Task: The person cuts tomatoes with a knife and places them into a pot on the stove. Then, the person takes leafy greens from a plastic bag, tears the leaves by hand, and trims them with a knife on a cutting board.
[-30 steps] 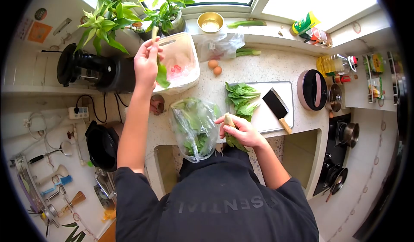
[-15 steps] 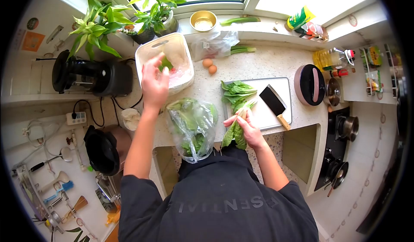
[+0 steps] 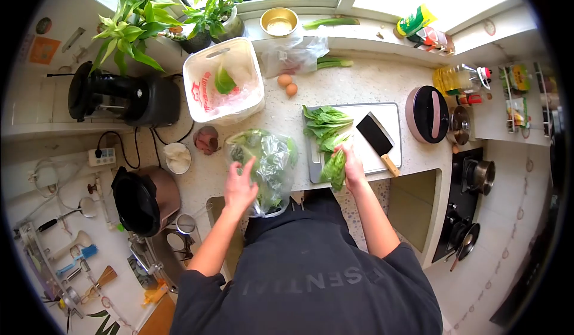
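Note:
My left hand [image 3: 240,187] has its fingers apart at the left side of a clear plastic bag [image 3: 272,170] of leafy greens. My right hand [image 3: 353,166] is wrapped round a bunch of green leaves [image 3: 335,170] at the near edge of the white cutting board [image 3: 369,158]. More leafy greens [image 3: 326,121] lie on the board's left part. A cleaver [image 3: 375,135] with a wooden handle rests to their right. One green leaf [image 3: 225,81] is inside the white bin [image 3: 258,96] at the back left.
Two brown eggs [image 3: 284,81] sit behind the bag, near another plastic bag [image 3: 290,57]. A round black-topped appliance [image 3: 427,114] stands right of the board. Potted plants [image 3: 128,33] and a gold bowl [image 3: 279,22] are by the window. A dark pot [image 3: 143,200] is at the left.
A leaf held in my left hand has dropped into the bin, and that hand has come down to the bag. My right hand, with its leaves, has shifted slightly right and upright.

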`<action>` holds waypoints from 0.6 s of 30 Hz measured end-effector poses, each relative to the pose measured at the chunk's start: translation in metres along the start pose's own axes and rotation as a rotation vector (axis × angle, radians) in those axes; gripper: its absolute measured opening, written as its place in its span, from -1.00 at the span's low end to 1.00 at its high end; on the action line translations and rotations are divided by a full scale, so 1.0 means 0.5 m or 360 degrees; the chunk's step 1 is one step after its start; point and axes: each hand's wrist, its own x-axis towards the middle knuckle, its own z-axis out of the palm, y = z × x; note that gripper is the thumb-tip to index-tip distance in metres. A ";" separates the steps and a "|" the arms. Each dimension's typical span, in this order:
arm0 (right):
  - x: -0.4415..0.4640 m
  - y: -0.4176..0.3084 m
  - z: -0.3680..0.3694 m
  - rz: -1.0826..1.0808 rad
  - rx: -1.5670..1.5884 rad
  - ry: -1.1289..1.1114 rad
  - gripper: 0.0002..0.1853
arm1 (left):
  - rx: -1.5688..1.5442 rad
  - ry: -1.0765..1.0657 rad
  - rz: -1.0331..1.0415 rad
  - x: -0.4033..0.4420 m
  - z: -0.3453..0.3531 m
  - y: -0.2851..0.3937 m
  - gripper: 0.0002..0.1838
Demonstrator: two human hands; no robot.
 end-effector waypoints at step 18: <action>0.224 0.067 -0.073 0.0161 -0.0274 0.0637 -0.48 | -0.0556 0.0151 -0.0245 0.020 -0.052 -0.013 -0.50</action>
